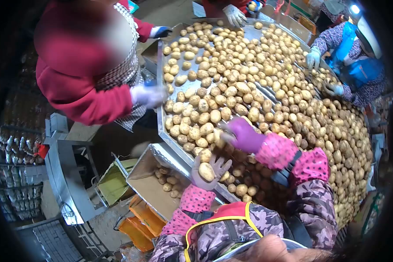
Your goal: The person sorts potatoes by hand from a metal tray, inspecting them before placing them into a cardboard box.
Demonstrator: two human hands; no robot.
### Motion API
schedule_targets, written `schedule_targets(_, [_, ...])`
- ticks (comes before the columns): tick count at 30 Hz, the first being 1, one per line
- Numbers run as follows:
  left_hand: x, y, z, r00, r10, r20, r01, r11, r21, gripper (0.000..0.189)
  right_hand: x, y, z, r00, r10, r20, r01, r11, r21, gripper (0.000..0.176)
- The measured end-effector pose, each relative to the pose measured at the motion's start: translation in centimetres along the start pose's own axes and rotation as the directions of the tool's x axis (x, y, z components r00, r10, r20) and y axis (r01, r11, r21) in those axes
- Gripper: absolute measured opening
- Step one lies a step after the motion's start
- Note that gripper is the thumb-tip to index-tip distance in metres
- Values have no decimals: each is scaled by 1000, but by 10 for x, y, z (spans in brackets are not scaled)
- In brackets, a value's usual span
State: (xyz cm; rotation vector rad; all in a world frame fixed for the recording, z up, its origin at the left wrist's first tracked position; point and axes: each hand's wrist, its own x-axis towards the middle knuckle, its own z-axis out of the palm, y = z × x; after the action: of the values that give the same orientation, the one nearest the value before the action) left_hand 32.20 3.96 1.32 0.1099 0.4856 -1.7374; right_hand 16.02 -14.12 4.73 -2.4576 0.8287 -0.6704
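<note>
My left hand [207, 172], in a pale glove, is turned palm up at the table's near edge, with a potato [206, 171] resting in it and another touching the fingers. My right hand [240, 134], in a purple glove, reaches over the potatoes; its fingertips are blurred beside several of them, and I cannot make out whether they hold one. Potatoes [292, 94] of mixed sizes cover most of the metal sorting table [160, 118]. Just left of my left hand stands a cardboard box [146, 192] with several potatoes inside.
A person in a red top [87, 74] works at the table's left side. Another's gloved hand [235, 16] is at the far edge, and a person in blue [358, 74] reaches in from the right. Orange crates [137, 227] and a green container [113, 183] stand left.
</note>
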Motion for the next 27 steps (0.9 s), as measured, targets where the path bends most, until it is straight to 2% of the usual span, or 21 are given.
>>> schedule_targets(1, [-2, -4, 12, 998, 23, -56, -19, 997, 75, 63, -19, -2, -14, 994, -32, 103, 25, 997, 71, 32])
schedule_targets(2, [-5, -7, 14, 994, -13, -109, 20, 998, 59, 63, -36, 10, -21, 997, 21, 73, -23, 999, 24, 34])
schedule_targets(3, [-8, -11, 15, 986, -45, -159, 53, 998, 42, 64, -43, 23, -37, 984, 150, 100, -139, 984, -109, 41])
schedule_targets(4, [-10, -16, 17, 992, -72, -103, 75, 997, 24, 70, -50, 47, -45, 993, 120, -14, -120, 961, -251, 48])
schedule_targets(5, [-10, -18, 19, 987, -97, -129, 93, 995, -42, 72, -52, 66, -45, 990, 71, -122, -113, 915, -387, 56])
schedule_targets(7, [-6, -24, 25, 974, -148, -172, 119, 979, -167, 75, -44, 79, -41, 967, 228, 113, -159, 888, -432, 50])
schedule_targets(8, [-8, -33, 32, 997, -50, 58, 22, 913, 408, 59, -39, 79, -44, 927, 303, 221, -175, 871, -458, 47])
schedule_targets(9, [-9, -41, 39, 958, 51, 284, -262, 562, 784, 45, -34, 79, -46, 901, 365, 234, -229, 859, -458, 48])
schedule_targets(10, [-6, -43, 40, 940, 48, 337, -299, 591, 749, 41, -29, 77, -48, 871, 427, 242, -286, 843, -456, 49])
schedule_targets(11, [-6, -40, 38, 978, 15, 207, -144, 771, 620, 44, -26, 73, -49, 834, 492, 249, -349, 821, -452, 50])
schedule_targets(12, [-6, -37, 36, 997, -17, 73, -15, 906, 423, 47, -34, 62, -49, 887, 449, 109, -395, 859, -326, 53])
schedule_targets(13, [-4, -34, 34, 997, -65, 48, 46, 947, 319, 52, -41, 49, -49, 887, 459, 50, -450, 883, -133, 52])
schedule_targets(15, [-4, -33, 26, 987, -161, 1, 160, 984, 72, 61, -45, 17, -72, 875, 363, 321, -415, 903, 109, 54])
schedule_targets(16, [1, -32, 7, 981, -145, -127, 153, 986, 60, 72, -44, 23, -74, 868, 316, 384, -401, 901, 164, 59])
schedule_targets(17, [2, -37, 19, 989, -141, -50, 143, 989, 36, 69, -40, 47, -69, 844, 411, 346, -458, 887, 63, 58])
schedule_targets(18, [2, -41, 13, 999, -46, -29, 52, 952, 302, 68, -23, 54, -74, 863, 485, 138, -492, 871, 14, 52])
schedule_targets(20, [0, -41, 20, 997, -73, -31, 76, 989, 124, 63, 6, 92, -72, 828, 552, -97, -559, 801, -216, 47])
schedule_targets(21, [1, -39, 20, 995, -73, -67, 86, 973, 216, 59, 5, 124, -61, 810, 573, -124, -570, 719, -397, 47])
schedule_targets(24, [2, -39, 25, 984, -143, -109, 155, 982, 109, 55, 3, 146, -44, 844, 487, -225, -536, 745, -397, 55])
schedule_targets(25, [1, -37, 14, 989, -142, -52, 148, 978, 146, 56, -10, 146, -42, 843, 516, -151, -537, 795, -281, 56])
schedule_targets(27, [-3, -35, 8, 986, -146, -80, 157, 974, 162, 57, -16, 79, -64, 845, 535, 4, -534, 844, -42, 59])
